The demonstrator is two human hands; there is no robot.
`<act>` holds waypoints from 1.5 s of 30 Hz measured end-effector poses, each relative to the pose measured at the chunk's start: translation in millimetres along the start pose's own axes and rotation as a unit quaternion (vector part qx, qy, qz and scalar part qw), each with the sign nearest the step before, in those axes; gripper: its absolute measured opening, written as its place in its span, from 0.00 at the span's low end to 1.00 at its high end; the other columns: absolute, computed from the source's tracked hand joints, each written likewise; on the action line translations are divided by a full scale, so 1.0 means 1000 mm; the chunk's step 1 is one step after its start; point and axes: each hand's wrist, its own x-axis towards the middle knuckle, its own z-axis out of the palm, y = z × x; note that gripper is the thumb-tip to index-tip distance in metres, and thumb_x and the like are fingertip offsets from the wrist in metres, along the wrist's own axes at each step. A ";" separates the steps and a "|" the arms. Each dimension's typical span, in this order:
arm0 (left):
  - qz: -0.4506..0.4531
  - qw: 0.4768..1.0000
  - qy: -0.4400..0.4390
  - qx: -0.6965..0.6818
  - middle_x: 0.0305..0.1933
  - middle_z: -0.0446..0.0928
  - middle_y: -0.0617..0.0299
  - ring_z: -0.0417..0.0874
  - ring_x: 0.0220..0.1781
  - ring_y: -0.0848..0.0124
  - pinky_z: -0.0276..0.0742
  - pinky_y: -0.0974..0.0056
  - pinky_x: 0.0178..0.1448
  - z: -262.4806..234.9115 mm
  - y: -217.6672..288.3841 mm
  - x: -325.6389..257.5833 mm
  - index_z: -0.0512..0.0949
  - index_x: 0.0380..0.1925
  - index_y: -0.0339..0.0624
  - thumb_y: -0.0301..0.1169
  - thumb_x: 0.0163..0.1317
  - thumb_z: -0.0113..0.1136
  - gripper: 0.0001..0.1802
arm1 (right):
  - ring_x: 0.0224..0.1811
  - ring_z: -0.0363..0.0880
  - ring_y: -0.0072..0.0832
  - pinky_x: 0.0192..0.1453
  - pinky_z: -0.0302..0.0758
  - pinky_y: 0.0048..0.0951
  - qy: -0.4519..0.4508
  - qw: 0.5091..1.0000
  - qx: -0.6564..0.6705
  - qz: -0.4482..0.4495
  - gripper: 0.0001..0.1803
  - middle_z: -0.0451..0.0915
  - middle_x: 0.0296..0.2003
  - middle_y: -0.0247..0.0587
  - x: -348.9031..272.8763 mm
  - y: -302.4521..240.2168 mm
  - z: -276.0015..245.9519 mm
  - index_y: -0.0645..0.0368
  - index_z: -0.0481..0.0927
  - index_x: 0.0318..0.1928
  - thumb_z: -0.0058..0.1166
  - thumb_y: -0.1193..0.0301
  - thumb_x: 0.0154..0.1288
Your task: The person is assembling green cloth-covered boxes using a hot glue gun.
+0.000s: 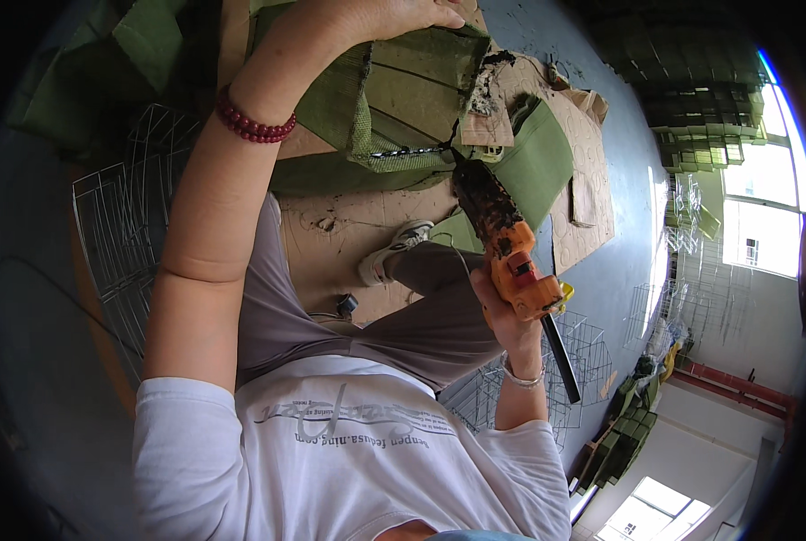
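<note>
In my right hand (pixel 504 316) is an orange glue gun (pixel 520 261), its front crusted with black glue and a black glue stick (pixel 561 361) jutting from its back. Its nozzle points up at the corner of a green fabric box (pixel 421 77), by a seam with dark and white marks along its lower edge. My left hand (pixel 412 13) reaches over the box's upper rim, fingers stretched out and partly cut off by the picture's top. Under the box lies a green fabric panel (pixel 538 153). A small piece of brown cardboard (pixel 486 132) sits beside the nozzle.
Flattened cardboard (pixel 592 180), smeared with black glue, spreads beneath the work. Wire frames (pixel 119 207) stand at left, with more wire frames (pixel 565 361) near my right elbow. Green boxes (pixel 705 108) are stacked at the far right. A thin cord (pixel 461 257) hangs near the gun.
</note>
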 end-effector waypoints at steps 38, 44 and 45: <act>-0.151 0.961 -0.110 -0.206 0.38 0.84 0.66 0.82 0.43 0.79 0.76 0.71 0.51 -0.046 -0.205 0.038 0.84 0.44 0.41 0.45 0.61 0.64 0.20 | 0.50 0.80 0.40 0.56 0.77 0.46 0.075 0.630 0.763 0.125 0.20 0.79 0.46 0.41 0.222 0.062 0.085 0.54 0.71 0.52 0.58 0.58 0.65; -0.172 0.958 -0.119 -0.196 0.37 0.83 0.68 0.81 0.41 0.81 0.76 0.71 0.49 -0.050 -0.213 0.045 0.84 0.44 0.41 0.43 0.62 0.64 0.18 | 0.45 0.81 0.38 0.53 0.79 0.46 0.075 0.602 0.782 0.145 0.23 0.80 0.44 0.40 0.271 0.071 0.128 0.55 0.72 0.51 0.58 0.54 0.65; -0.181 0.954 -0.120 -0.206 0.38 0.84 0.68 0.81 0.41 0.81 0.76 0.72 0.49 -0.050 -0.212 0.047 0.84 0.44 0.41 0.43 0.62 0.64 0.19 | 0.45 0.81 0.38 0.53 0.79 0.46 0.077 0.599 0.784 0.143 0.23 0.80 0.44 0.40 0.279 0.077 0.134 0.55 0.72 0.51 0.58 0.54 0.65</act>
